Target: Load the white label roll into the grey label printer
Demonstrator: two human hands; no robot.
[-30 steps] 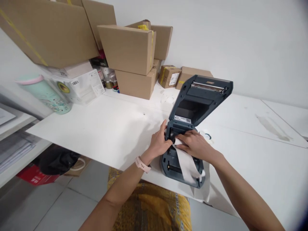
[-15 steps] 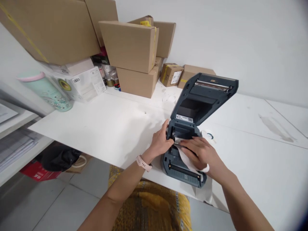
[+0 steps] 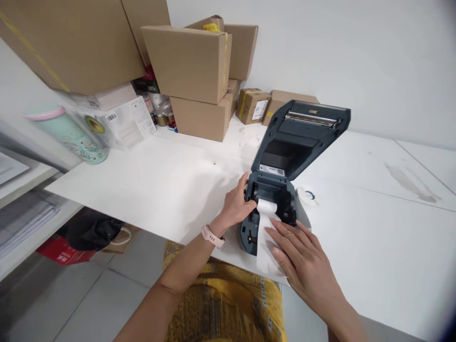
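A dark grey label printer (image 3: 265, 192) sits at the near edge of the white table (image 3: 153, 185) with its lid (image 3: 302, 133) tipped up and back. A white paper roll (image 3: 267, 206) lies in its bay, and a strip of paper (image 3: 262, 244) runs from it over the front. My left hand (image 3: 237, 204) grips the printer's left side, fingers curled at the roll holder. My right hand (image 3: 301, 256) lies flat with fingers stretched out, pressing the paper strip down on the printer's front.
Stacked cardboard boxes (image 3: 192, 61) and small parcels (image 3: 252, 105) line the back left by the wall. A mint tumbler (image 3: 67, 133) and a white carton (image 3: 117, 124) stand at the left. A small tape ring (image 3: 308, 195) lies right of the printer. A shelf with papers sits lower left.
My right hand slid toward me from the roll to the printer's front, drawing the paper strip out flat. My left hand stayed on the printer's left side.
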